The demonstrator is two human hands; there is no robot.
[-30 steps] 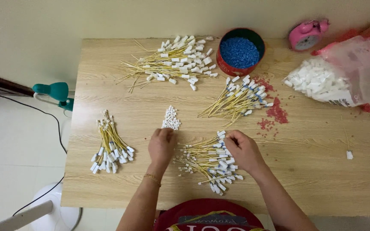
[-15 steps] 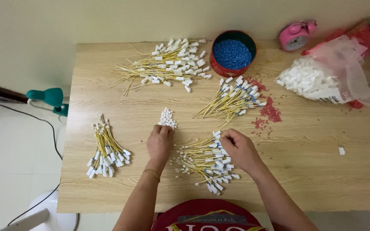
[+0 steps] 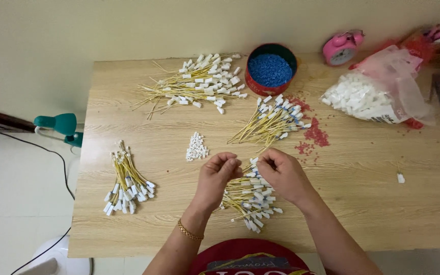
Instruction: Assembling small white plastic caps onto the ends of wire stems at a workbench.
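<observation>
Hands meet above a pale wood-grain table (image 3: 362, 203) set against a cream wall: left hand (image 3: 219, 175) and right hand (image 3: 281, 173) curl, fingertips pinched, contents too small to tell, over a bundle of yellow wires with white connectors (image 3: 248, 198) directly beneath; small white connector pile (image 3: 196, 147) lies just beyond the left hand.

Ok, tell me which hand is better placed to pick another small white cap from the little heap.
Left. The left hand sits just right of the heap of white caps; the right hand is farther off, over the wire pile.
</observation>
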